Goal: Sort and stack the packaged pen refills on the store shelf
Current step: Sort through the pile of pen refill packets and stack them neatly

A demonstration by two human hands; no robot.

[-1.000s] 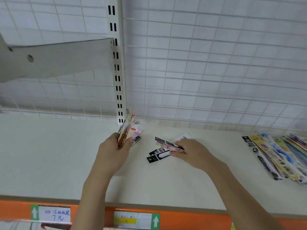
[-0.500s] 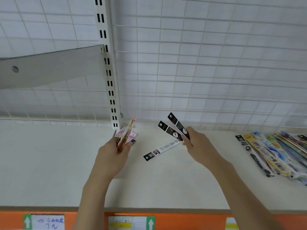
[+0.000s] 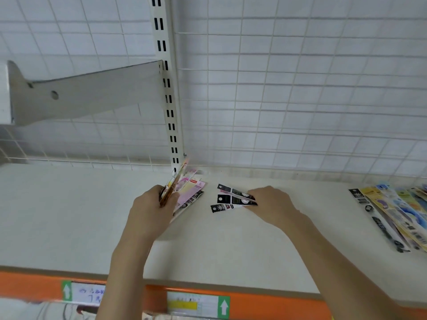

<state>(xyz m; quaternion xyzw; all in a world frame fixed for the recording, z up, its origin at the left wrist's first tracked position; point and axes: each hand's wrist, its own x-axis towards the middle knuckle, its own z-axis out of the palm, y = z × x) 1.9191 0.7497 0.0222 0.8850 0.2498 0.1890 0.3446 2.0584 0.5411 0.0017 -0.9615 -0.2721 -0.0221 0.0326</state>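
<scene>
Shelf: wide cream shelf board with orange front edge, carrying all packs.
Right-side pile: colourful long flat refill packs, fanned near the right border, well apart from both hands.
Left hand: clenched around an upright bundle of pink and yellow refill packs, close to the slotted white metal post.
Right hand: pinching three narrow black-and-white refill packs, fanned flat on the shelf.
Key relation: black packs lying between the hands, long axis left to right, free ends toward the left hand; right hand nearer, already gripping.
Next step, as a guess: squaring the fan into one stack.
</scene>
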